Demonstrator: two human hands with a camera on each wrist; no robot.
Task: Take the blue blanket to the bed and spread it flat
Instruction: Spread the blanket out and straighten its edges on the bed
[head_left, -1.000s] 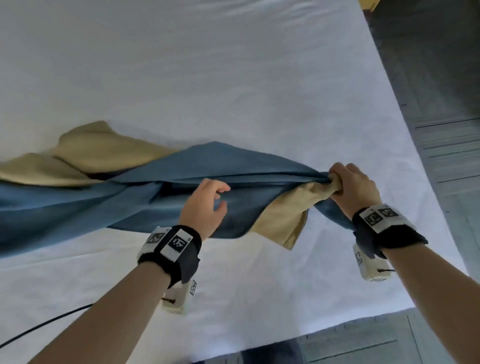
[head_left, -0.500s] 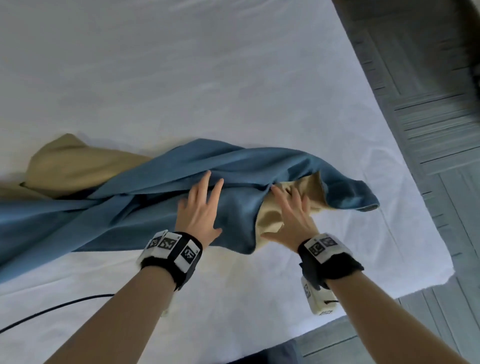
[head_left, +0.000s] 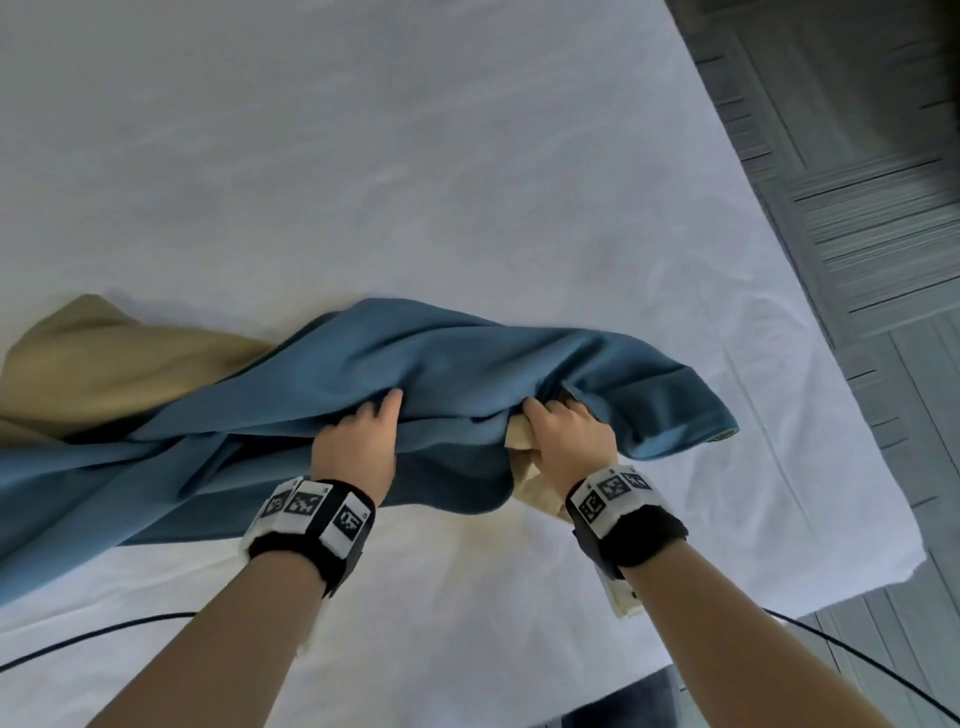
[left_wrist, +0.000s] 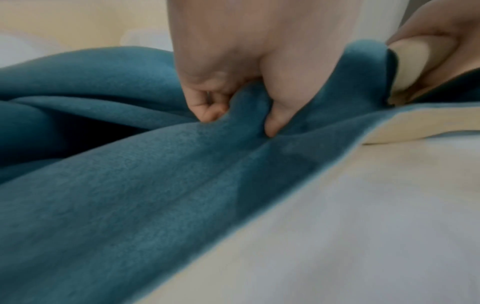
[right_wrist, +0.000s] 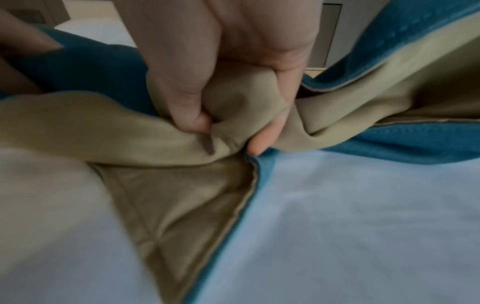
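A: On the white-sheeted bed (head_left: 467, 182), what is happening?
B: I am pinching the bunched blue, tan-backed fleece blanket (head_left: 441, 374) with my left hand (head_left: 358, 441) and right hand (head_left: 566, 436). It is lying here; spreading is remaining.

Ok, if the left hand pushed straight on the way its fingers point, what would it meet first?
The left hand already grips a fold of the blue blanket. Straight on it would likely plough into that bunched ridge first, then bare white sheet beyond; depth is unclear.

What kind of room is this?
Probably a bedroom. A wide bed with a white sheet fills the view, a bunched blue blanket with a tan underside lies on it, and grey floor runs alongside.
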